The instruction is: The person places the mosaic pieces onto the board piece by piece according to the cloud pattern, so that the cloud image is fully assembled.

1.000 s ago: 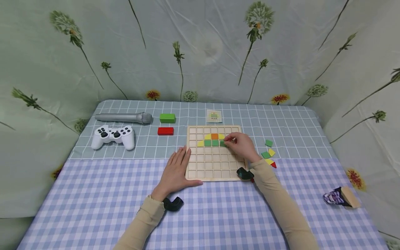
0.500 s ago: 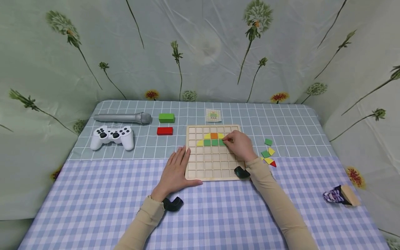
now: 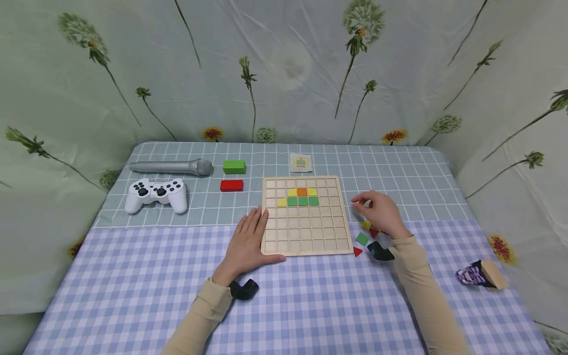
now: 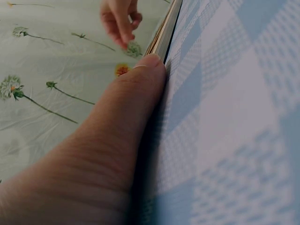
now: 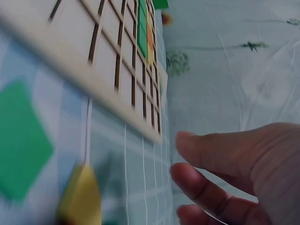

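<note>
A square wooden grid board (image 3: 306,232) lies on the table. Its upper cells hold a row of green square tiles (image 3: 302,201) with a yellow piece (image 3: 282,202) at the left end. Above them an orange tile (image 3: 302,192) sits between two yellow pieces. My left hand (image 3: 245,246) lies spread along the board's left edge, its thumb at the lower corner. My right hand (image 3: 380,213) hovers right of the board with bent fingers, thumb and fingertips apart, nothing visible between them. Below it lie a green tile (image 3: 362,239), a yellow piece (image 3: 365,225) and a red triangle (image 3: 357,251); the hand may hide others.
A small pattern card (image 3: 301,162) lies behind the board. To the left are a microphone (image 3: 172,167), a white game controller (image 3: 157,195), a green block (image 3: 234,166) and a red block (image 3: 231,186). A small purple-and-black object (image 3: 473,275) with a tan side lies far right.
My right hand has let go of a green tile, now in the row on the board, and has moved right over the loose pieces. My left hand stays at the board's edge.
</note>
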The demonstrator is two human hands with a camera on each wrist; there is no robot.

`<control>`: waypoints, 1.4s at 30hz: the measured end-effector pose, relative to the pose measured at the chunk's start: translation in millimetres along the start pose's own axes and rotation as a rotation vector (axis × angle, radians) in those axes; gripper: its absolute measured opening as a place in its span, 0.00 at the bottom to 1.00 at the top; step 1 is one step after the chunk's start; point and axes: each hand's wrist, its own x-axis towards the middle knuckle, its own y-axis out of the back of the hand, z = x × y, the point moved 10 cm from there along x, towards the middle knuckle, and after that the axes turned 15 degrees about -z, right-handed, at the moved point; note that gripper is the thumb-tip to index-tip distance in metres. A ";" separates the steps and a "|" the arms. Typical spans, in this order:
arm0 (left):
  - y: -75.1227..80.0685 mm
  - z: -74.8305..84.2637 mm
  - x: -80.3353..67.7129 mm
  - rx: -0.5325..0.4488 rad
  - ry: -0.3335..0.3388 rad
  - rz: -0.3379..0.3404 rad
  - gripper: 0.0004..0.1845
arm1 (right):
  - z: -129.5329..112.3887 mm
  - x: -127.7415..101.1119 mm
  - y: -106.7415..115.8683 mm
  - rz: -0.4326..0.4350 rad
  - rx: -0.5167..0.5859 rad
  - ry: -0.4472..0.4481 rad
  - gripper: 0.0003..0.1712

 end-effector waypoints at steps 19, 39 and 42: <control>1.7 -3.2 0.8 -0.007 0.010 -0.004 0.65 | 23.9 -23.0 -8.6 -0.184 -0.125 -0.067 0.11; 2.3 -0.3 -0.5 0.003 -0.005 0.006 0.65 | -9.4 10.3 -18.2 -0.027 0.089 0.092 0.07; 0.9 -0.2 0.3 0.004 -0.004 0.001 0.65 | -19.1 18.9 -20.7 0.000 0.113 0.099 0.06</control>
